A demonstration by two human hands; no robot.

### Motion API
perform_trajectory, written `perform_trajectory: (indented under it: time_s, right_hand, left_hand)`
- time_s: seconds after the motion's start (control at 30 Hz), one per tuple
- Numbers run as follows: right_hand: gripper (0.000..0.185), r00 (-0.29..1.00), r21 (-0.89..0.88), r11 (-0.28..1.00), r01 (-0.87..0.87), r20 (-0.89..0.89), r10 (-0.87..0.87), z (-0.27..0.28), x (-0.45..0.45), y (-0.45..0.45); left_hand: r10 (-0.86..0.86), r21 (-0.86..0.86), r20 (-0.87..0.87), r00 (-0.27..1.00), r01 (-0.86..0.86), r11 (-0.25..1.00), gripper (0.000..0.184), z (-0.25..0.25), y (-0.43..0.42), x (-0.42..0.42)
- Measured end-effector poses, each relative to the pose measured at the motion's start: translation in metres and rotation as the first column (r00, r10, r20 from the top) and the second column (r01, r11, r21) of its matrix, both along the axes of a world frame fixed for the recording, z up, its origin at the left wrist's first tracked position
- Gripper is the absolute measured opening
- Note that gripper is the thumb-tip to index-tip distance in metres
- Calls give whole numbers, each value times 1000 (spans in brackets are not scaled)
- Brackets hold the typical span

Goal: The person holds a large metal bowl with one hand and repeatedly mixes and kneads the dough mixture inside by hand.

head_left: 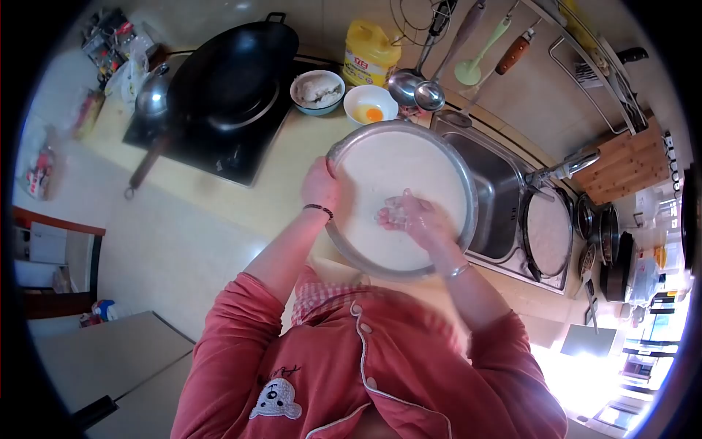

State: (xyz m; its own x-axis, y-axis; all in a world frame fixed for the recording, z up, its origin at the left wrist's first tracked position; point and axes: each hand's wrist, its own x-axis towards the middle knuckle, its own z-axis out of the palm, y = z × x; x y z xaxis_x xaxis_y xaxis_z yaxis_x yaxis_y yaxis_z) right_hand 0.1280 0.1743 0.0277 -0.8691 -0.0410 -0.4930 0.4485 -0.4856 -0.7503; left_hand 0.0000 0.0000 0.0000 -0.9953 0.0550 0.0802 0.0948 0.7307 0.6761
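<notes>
A large round metal basin [472, 192] holds a milky white liquid [380, 161] with a smooth surface. It is in front of me, overlapping the counter edge and the left part of the sink. My left hand [322, 187] is closed on the basin's left rim, its fingers partly hidden by the rim. Over the liquid, near the middle of the basin, my right hand [415, 219] has its palm turned partly up and its fingers loosely apart. White wet residue coats those fingers. I cannot tell how far they dip in.
Behind the basin stand a bowl with a raw egg [371, 104], a bowl of white stuff [318, 92] and a yellow jug [371, 53]. A black wok [230, 69] sits on the cooktop at left. The sink [493, 197] and faucet [563, 170] are at right; ladles [430, 95] hang above.
</notes>
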Motion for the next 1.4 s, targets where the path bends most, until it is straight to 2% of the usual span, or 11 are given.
perform_trajectory:
  time_s: [0.2, 0.4, 0.47, 0.5, 0.57, 0.77, 0.9, 0.97, 1.1, 1.17, 1.4]
  right_hand:
    - [36, 974, 326, 945, -4, -215, 78, 11, -1, -6]
    - [28, 957, 713, 661, -234, 49, 286, 27, -21, -10]
    - [27, 892, 938, 187, -291, 195, 409, 25, -27, -11]
    - [27, 892, 938, 188, -291, 195, 409, 18, -30, -13]
    - [23, 801, 957, -207, -202, 283, 528, -5, -38, -16]
    - [17, 597, 835, -482, -264, 534, 599, -28, -67, -16]
    - [18, 635, 951, -298, -86, 283, 719, -45, -62, 7]
    - [20, 733, 911, -227, -346, 413, 541, -37, -62, 12]
    - [21, 670, 833, -356, -423, 552, 495, -23, -65, 22]
    - [18, 962, 957, 169, -238, 209, 174, -59, -60, 37]
    - [17, 812, 904, -134, -405, 424, 400, -21, -33, 48]
  left_hand:
    - [-1, 29, 6, 1000, 1, 1000, 24, 2, 0, 3]
    - [1, 24, 20, 1000, -1, 1000, 24, 5, 0, 1]
    - [9, 24, 25, 1000, -9, 1000, 24, 8, 0, 3]
    - [9, 23, 25, 1000, -10, 1000, 24, 8, 0, 3]
    - [5, 22, 26, 1000, -5, 1000, 24, 8, 0, 3]
    - [9, 2, 13, 1000, -9, 1000, 24, 2, 0, 1]
    - [4, 23, 11, 1000, -4, 1000, 24, 4, 0, 2]
    - [8, 14, 30, 1000, -9, 1000, 24, 4, 1, 1]
    - [7, 38, 3, 1000, -8, 999, 24, 1, 0, 1]
    - [2, 28, 11, 1000, -3, 1000, 24, 1, 0, 1]
    - [21, 40, 42, 999, -23, 999, 24, 6, 1, 3]
